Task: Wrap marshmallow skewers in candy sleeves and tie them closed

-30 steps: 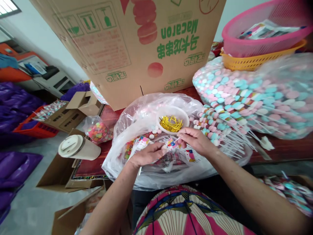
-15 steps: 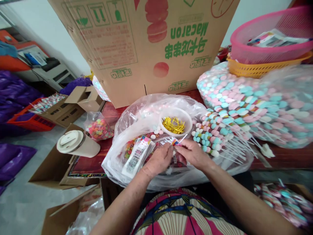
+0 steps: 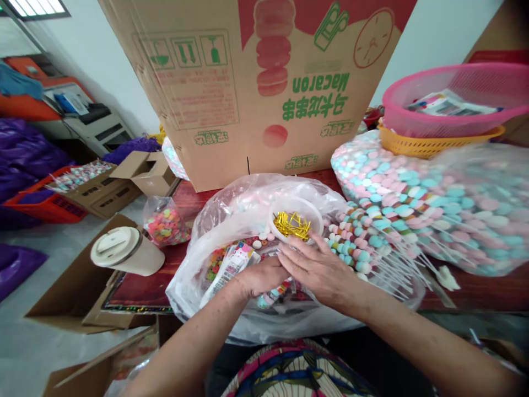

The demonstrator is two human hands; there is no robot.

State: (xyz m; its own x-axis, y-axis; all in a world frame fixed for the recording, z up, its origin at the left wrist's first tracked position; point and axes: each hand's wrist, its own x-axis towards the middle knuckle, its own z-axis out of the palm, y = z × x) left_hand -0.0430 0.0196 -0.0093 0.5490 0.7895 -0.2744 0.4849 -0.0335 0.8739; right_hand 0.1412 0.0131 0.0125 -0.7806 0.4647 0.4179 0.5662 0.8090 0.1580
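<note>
My left hand (image 3: 264, 277) is closed just in front of a white bowl (image 3: 274, 229) of gold twist ties (image 3: 291, 225). Below its fingers a colourful wrapped candy skewer (image 3: 273, 296) sticks out, and the hand appears to grip its upper end, though the grip itself is hidden. My right hand (image 3: 320, 270) lies over the left fingertips, its fingers stretched out towards the bowl's near rim. Beside the left hand lies a stack of printed wrappers (image 3: 231, 267). Loose candies (image 3: 217, 262) fill the clear plastic bag (image 3: 185, 275) under both hands.
Marshmallow skewers (image 3: 372, 237) lie right of the bowl, before a big bag of marshmallows (image 3: 487, 220). Pink (image 3: 446, 82) and yellow baskets (image 3: 438, 144) stand behind. A large carton (image 3: 248, 127) blocks the back. A lidded cup (image 3: 128, 251) and candy bag (image 3: 165, 223) stand left.
The hands held a wrapper end and white stick between them. Now the right hand has opened and reaches over the left towards the bowl, while the wrapped candy hangs below the left. The view has tilted up.
</note>
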